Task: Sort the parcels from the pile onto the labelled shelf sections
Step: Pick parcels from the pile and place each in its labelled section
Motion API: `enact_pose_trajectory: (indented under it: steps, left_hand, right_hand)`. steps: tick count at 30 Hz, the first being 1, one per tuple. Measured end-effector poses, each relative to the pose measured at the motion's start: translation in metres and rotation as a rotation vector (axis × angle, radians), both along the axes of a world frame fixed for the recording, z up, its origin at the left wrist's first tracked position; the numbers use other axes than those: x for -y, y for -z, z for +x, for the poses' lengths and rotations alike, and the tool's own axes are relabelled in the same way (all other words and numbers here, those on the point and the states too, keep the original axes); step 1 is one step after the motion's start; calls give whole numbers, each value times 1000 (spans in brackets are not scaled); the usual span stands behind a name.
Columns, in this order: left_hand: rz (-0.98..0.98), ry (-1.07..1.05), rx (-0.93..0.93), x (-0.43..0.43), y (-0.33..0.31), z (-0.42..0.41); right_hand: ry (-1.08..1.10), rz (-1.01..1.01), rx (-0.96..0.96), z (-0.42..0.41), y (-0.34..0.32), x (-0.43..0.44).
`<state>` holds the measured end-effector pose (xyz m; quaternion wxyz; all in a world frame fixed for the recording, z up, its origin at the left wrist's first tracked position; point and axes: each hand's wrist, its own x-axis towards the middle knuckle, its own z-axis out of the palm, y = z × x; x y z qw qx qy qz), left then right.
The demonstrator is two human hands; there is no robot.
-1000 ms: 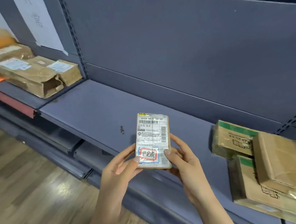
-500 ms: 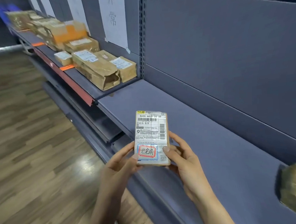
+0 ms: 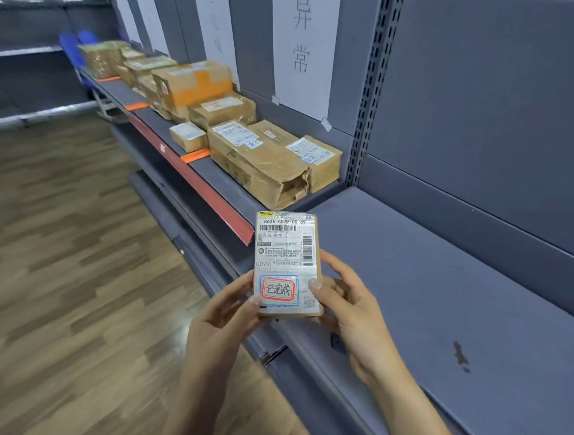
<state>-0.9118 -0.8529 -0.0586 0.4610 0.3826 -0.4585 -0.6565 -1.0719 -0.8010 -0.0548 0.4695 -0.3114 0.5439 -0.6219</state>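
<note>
1 parcel [image 3: 285, 250] sits between left hand [image 3: 218, 320] and right hand [image 3: 353, 310] fingers [image 3: 335, 268].

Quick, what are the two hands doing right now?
Left hand: pinches the small parcel at its lower left edge.
Right hand: grips the same parcel's lower right side.

- The wooden floor [image 3: 65, 262] fills the left side; its planks are brown in mixed tones, and it shines a little near the middle.
- Two blue shapes [image 3: 69, 45] stand far at the left, too blurred to name.
- Pale horizontal bars [image 3: 31, 115] cross the dark far left corner.
</note>
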Motion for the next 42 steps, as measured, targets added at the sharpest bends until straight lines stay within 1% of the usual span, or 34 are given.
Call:
enact_pose_trajectory:
  steps: [7, 14, 20, 31, 35, 42]
  left_hand:
    - [3, -29, -1, 64, -5, 33]
    - [21, -115, -13, 116, -1, 52]
    - [18, -142, -8, 182, 3, 61]
    - [18, -103, 57, 349, -3, 59]
    - [10, -109, 59, 396, -8, 58]
    - [35, -87, 59, 450, -6, 54]
  right_hand:
    - [-38, -7, 28, 33, -2, 70]
    - [-95, 8, 1, 50, 1, 135]
    - [-119, -6, 25, 59, 6, 204]
    - [-56, 1, 141, 57, 12, 366]
    - [-67, -13, 121, 54, 7, 413]
    - [-47, 17, 71, 49, 11, 468]
